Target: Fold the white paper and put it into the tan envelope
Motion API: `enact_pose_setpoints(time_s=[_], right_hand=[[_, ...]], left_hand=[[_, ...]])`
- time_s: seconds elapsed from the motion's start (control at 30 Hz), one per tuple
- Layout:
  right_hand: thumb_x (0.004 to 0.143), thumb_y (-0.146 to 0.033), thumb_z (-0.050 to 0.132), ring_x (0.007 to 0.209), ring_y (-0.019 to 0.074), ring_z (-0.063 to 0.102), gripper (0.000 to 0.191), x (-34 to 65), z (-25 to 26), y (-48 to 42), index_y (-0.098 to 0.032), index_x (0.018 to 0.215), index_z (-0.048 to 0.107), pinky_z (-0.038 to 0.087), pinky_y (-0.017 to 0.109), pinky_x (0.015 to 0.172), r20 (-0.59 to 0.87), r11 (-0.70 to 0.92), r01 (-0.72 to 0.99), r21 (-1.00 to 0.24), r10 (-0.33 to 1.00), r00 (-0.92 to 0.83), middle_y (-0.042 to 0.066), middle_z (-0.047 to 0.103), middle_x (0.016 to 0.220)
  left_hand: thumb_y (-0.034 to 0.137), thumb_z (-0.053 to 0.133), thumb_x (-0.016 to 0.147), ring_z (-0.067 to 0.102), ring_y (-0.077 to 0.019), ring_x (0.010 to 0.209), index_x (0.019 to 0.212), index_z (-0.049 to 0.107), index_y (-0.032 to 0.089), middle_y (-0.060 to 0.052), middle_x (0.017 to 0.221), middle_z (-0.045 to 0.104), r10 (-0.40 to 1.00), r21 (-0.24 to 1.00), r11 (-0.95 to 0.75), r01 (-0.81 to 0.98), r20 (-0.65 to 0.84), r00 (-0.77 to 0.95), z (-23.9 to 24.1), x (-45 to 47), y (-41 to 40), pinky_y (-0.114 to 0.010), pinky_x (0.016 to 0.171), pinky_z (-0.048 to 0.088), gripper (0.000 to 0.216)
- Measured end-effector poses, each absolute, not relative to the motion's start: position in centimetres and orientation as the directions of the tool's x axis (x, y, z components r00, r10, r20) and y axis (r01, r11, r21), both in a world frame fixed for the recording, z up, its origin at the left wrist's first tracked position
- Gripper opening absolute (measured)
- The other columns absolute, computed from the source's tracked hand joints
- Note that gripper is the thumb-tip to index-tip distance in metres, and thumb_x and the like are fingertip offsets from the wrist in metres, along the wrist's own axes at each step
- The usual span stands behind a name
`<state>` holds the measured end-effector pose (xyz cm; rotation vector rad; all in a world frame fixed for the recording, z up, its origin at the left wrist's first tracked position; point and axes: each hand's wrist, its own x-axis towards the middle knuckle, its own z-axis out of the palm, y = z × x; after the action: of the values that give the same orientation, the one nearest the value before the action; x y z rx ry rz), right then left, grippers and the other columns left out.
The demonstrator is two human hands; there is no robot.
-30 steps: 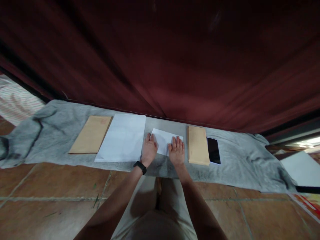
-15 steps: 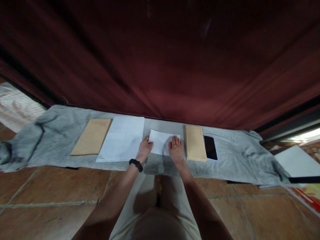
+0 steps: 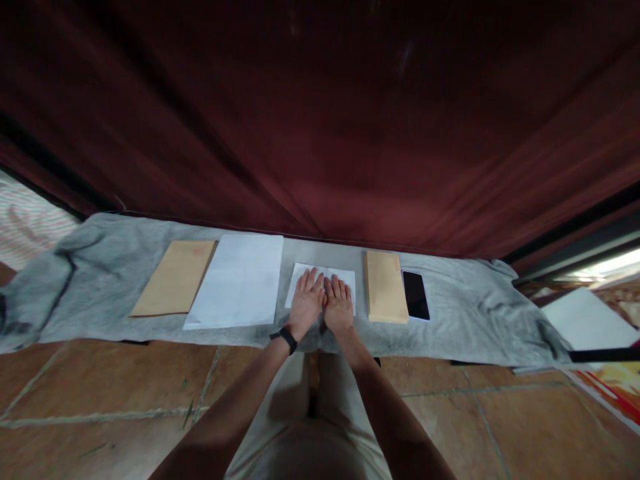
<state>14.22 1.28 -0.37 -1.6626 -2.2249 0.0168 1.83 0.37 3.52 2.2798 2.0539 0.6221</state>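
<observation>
A small white sheet of paper (image 3: 291, 293), apparently folded, lies on the grey cloth in front of me. My left hand (image 3: 307, 302) rests flat on its middle with the fingers stretched out. Close beside it, my right hand (image 3: 338, 303) also presses flat on the paper, fingers extended and pointing away from me. The two hands nearly touch at the thumbs. To the left lies a stack of larger white paper (image 3: 237, 283). A stack of brown envelopes (image 3: 386, 287) sits just right of the small sheet.
A larger brown envelope (image 3: 173, 277) lies left of the white stack. A smartphone (image 3: 416, 295) is right of the brown stack. The grey cloth (image 3: 465, 307) covers a narrow bench against a dark red curtain (image 3: 320, 167). White board-like sheet (image 3: 590, 320) at far right.
My left hand has moved from the paper's left edge onto its middle and flattened. My right hand has slid left from the right edge to beside it.
</observation>
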Motion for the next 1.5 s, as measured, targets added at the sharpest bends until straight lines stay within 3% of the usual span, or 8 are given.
enact_pose_setpoints(time_s=[0.23, 0.43, 0.63, 0.87, 1.07, 1.4, 1.5], right_hand=[[0.106, -0.026, 0.038, 0.149, 0.0277, 0.037, 0.049, 14.8, -0.8, 1.3, -0.017, 0.153, 0.046, 0.028, 0.048, 0.121, 0.278, 0.280, 0.921, -0.270, 0.939, -0.204, 0.013, 0.041, 0.161], [0.105, -0.022, 0.034, 0.143, 0.0244, 0.045, 0.046, 14.4, 0.0, 3.3, -0.009, 0.144, 0.055, 0.032, 0.043, 0.119, 0.283, 0.262, 0.908, -0.328, 0.944, -0.170, 0.016, 0.053, 0.152], [0.107, -0.031, 0.038, 0.146, 0.0261, 0.041, 0.046, 14.4, -0.1, 4.6, -0.016, 0.148, 0.052, 0.030, 0.046, 0.121, 0.265, 0.329, 0.902, -0.279, 0.930, -0.257, 0.013, 0.047, 0.156], [0.106, -0.034, 0.042, 0.147, 0.0288, 0.040, 0.050, 15.8, -1.2, 3.9, -0.015, 0.152, 0.047, 0.029, 0.049, 0.120, 0.318, 0.268, 0.931, -0.247, 0.930, -0.183, 0.016, 0.041, 0.160], [0.106, -0.033, 0.040, 0.146, 0.0304, 0.040, 0.050, 15.8, -1.0, 3.7, -0.014, 0.152, 0.046, 0.030, 0.051, 0.119, 0.325, 0.283, 0.929, -0.237, 0.925, -0.198, 0.018, 0.040, 0.160], [0.106, -0.033, 0.039, 0.146, 0.0293, 0.041, 0.050, 15.8, -1.1, 3.7, -0.014, 0.151, 0.048, 0.031, 0.050, 0.119, 0.346, 0.284, 0.926, -0.251, 0.919, -0.188, 0.018, 0.043, 0.158], [0.105, -0.032, 0.040, 0.145, 0.0290, 0.043, 0.049, 15.7, -1.2, 3.7, -0.015, 0.150, 0.049, 0.030, 0.051, 0.119, 0.346, 0.275, 0.930, -0.243, 0.920, -0.181, 0.018, 0.044, 0.157]], left_hand=[[0.039, 0.030, 0.106, 0.030, -0.0269, 0.153, 0.151, 0.049, 0.018, -0.009, 0.162, 0.039, 0.967, 0.196, -0.220, 0.956, 0.175, 0.186, 1.3, 1.3, 1.5, -0.047, 0.126, 0.025, 0.053], [0.033, 0.031, 0.105, 0.029, -0.0265, 0.154, 0.153, 0.045, 0.019, -0.008, 0.162, 0.039, 0.962, 0.144, -0.219, 0.965, 0.196, 0.189, 0.9, 0.9, 1.3, -0.048, 0.125, 0.025, 0.052], [0.025, 0.031, 0.103, 0.029, -0.0246, 0.154, 0.153, 0.045, 0.016, -0.008, 0.163, 0.038, 0.962, 0.137, -0.224, 0.965, 0.190, 0.197, 0.7, 0.8, 1.4, -0.046, 0.126, 0.023, 0.053], [0.031, 0.032, 0.104, 0.027, -0.0283, 0.154, 0.154, 0.043, 0.013, -0.011, 0.164, 0.035, 0.982, 0.158, -0.087, 0.984, 0.178, 0.058, 0.6, 1.4, 2.1, -0.050, 0.126, 0.021, 0.055], [0.032, 0.029, 0.105, 0.027, -0.0273, 0.154, 0.154, 0.044, 0.019, -0.007, 0.164, 0.036, 0.982, 0.165, -0.143, 0.976, 0.143, 0.120, 0.8, 2.0, 3.1, -0.050, 0.126, 0.021, 0.053], [0.039, 0.029, 0.105, 0.026, -0.0269, 0.154, 0.155, 0.040, 0.009, -0.014, 0.162, 0.037, 0.982, 0.154, -0.071, 0.985, 0.185, 0.042, 0.6, 0.3, 0.2, -0.048, 0.126, 0.021, 0.059], [0.039, 0.032, 0.105, 0.028, -0.0279, 0.154, 0.154, 0.043, 0.016, -0.011, 0.162, 0.037, 0.977, 0.129, -0.126, 0.984, 0.190, 0.100, 0.9, 0.4, -1.3, -0.051, 0.126, 0.023, 0.055]])
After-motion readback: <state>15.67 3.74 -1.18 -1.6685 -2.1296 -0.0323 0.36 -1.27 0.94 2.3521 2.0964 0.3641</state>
